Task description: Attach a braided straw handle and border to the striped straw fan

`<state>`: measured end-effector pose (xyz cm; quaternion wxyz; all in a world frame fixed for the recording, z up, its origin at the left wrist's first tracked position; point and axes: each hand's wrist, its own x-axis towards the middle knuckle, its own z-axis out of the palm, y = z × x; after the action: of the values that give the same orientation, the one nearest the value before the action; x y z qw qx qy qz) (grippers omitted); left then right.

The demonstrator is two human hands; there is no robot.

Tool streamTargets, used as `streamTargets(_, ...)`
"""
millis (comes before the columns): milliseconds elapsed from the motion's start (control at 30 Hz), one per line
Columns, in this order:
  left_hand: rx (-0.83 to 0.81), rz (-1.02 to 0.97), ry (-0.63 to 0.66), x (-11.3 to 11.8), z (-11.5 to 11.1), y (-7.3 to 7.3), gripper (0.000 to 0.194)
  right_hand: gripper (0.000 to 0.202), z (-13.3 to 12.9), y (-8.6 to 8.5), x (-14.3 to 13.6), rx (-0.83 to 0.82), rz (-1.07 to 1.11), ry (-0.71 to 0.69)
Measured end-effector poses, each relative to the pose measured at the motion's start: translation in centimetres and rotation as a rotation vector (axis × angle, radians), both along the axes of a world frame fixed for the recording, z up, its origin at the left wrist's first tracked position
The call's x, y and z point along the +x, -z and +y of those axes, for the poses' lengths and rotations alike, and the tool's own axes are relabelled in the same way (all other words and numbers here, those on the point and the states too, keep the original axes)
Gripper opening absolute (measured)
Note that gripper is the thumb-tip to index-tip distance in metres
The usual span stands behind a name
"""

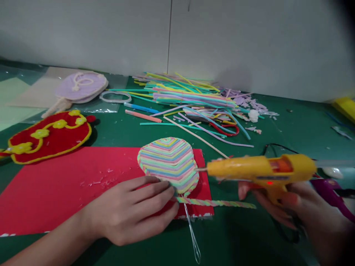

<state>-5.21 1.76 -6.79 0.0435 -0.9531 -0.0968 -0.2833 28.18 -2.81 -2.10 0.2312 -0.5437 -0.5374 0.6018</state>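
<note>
A striped pastel oval piece [172, 162] lies on the right part of a red board [69, 188]. My left hand [138, 210] is closed at its lower edge, its fingertips on the near end of a twisted pastel strip [219, 203] that reaches to the right. A thin wire loop [192, 234] hangs down from the oval's bottom. My right hand [288, 207] is wrapped round the handle of a yellow glue gun [249, 168] with a red light lit. The gun's nozzle points left and meets the oval's right edge.
Behind lie a pile of coloured pipe cleaners [188, 94] and red-handled scissors [231, 129]. A red oval with yellow flowers [52, 136] and a lilac oval [83, 87] are on the left. A purple object [328, 190] and a dark cable stand at the right.
</note>
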Motion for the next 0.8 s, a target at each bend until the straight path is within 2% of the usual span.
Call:
streamTargets(67, 0.002, -0.006, 0.002, 0.0, 0.0, 0.0, 0.02, 0.057, 0.1, 0.6, -0.3, -0.086, 0.118, -0.092)
streamTargets(167, -0.007, -0.002, 0.001, 0.1, 0.0, 0.0, 0.019, 0.048, 0.2, 1.4, -0.6, -0.153, 0.163, -0.13)
streamTargets(500, -0.021, 0.005, -0.006, 0.0, -0.1, 0.2, 0.02, 0.04, -0.6, 2.3, -0.6, -0.09, 0.124, -0.113)
streamTargets(633, -0.025, 0.006, -0.004, 0.0, -0.1, 0.2, 0.02, 0.036, -0.5, 2.2, -0.7, -0.08, 0.104, -0.121)
streamTargets(800, -0.021, 0.003, 0.002, 0.0, -0.1, 0.2, 0.02, 0.042, -0.5, 1.9, -0.9, -0.089, 0.002, -0.113)
